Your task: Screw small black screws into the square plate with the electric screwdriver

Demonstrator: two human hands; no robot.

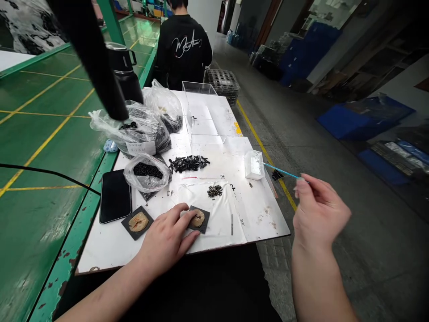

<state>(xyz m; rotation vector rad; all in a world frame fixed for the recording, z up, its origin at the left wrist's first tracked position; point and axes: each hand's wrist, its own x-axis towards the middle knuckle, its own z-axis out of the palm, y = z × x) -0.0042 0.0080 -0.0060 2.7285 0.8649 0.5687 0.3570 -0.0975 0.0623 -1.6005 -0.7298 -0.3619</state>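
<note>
My right hand (320, 205) is closed in a pinch on a thin blue stick (282, 170), held out past the table's right edge. The stick's far end meets a small white translucent box (253, 165). My left hand (164, 235) rests on the table with fingers apart, index fingertip on a tan lump (199, 218) on a dark square pad (203, 227). Left of that hand lies a second dark pad (128, 226) bearing another tan lump (138, 222). A pile of tiny dark, shiny pieces (215, 191) sits on white cloth (219, 219), near a thin metal rod (232, 224).
Black elongated parts (189, 163) lie mid-table. To the left are a phone (115, 197), an open bag of black pieces (147, 172) and larger plastic bags (140, 129). A clear box (201, 112) stands behind. A dark blurred bar (97, 58) crosses the upper left; a person (184, 49) sits ahead.
</note>
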